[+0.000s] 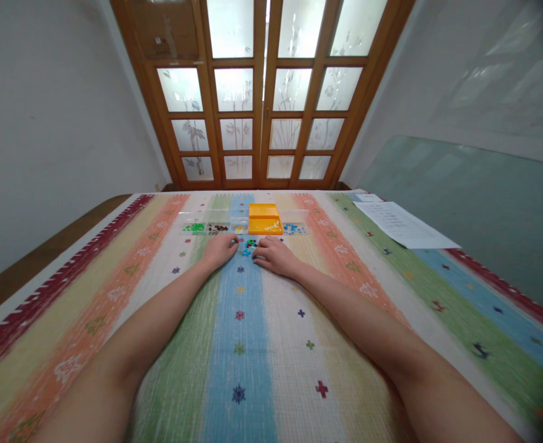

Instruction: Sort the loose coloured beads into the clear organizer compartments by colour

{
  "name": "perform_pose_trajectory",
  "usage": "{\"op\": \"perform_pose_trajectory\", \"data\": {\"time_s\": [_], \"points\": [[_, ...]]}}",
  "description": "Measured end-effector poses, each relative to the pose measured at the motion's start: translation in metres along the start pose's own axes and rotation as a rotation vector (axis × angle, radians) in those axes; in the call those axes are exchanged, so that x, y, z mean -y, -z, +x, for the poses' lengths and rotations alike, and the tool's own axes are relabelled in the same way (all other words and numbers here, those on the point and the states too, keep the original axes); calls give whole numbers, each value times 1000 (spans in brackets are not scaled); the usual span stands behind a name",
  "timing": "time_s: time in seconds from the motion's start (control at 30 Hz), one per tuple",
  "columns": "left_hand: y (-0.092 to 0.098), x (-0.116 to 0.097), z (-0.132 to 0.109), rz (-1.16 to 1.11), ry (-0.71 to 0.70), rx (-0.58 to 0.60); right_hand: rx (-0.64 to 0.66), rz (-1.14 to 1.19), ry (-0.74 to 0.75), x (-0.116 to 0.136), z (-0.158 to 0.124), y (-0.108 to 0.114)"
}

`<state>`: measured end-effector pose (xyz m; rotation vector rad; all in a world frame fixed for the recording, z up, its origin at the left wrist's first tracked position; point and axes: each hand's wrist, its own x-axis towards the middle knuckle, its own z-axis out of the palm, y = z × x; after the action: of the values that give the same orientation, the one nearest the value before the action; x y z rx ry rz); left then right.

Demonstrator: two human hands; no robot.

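Observation:
My left hand (221, 250) rests on the cloth with its fingers curled together; anything inside them is too small to make out. Across from it, my right hand (275, 255) has bent fingers drawn together beside a small cluster of green, dark and blue pieces (250, 245). A tiny blue spot shows at the right fingertips, but I cannot tell whether it is held. Just beyond the hands stands an open orange box (265, 211) with pale bits in it. Clear trays hold green pieces (194, 228), dark brown pieces (218, 227), yellow pieces (240, 229) and blue pieces (293, 228).
A striped, patterned tablecloth (240, 332) covers the table. Printed paper sheets (403, 224) lie at the right. Past the far table edge are wooden doors with glass panes (265, 92); a pale green panel (484, 203) stands on the right.

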<state>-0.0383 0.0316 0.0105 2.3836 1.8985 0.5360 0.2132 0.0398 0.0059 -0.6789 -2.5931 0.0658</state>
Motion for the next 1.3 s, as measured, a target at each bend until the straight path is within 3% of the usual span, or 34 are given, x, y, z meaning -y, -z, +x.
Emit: {"op": "perform_pose_trajectory", "data": {"time_s": [0.33,0.67,0.97,1.13,1.3], "points": [[-1,4,1,13,41,1,-81,11,-63,-11,0,-6],[2,1,0,21,55,20,-452,-58,-574,-68,-14,12],[3,0,-1,7,48,5,-396,-139,-874,-104,-32,10],[7,10,2,-11,103,-56,-379,-144,-843,-103,-31,6],[16,42,8,-48,255,-206,-382,-143,-794,-97,-27,6]]}}
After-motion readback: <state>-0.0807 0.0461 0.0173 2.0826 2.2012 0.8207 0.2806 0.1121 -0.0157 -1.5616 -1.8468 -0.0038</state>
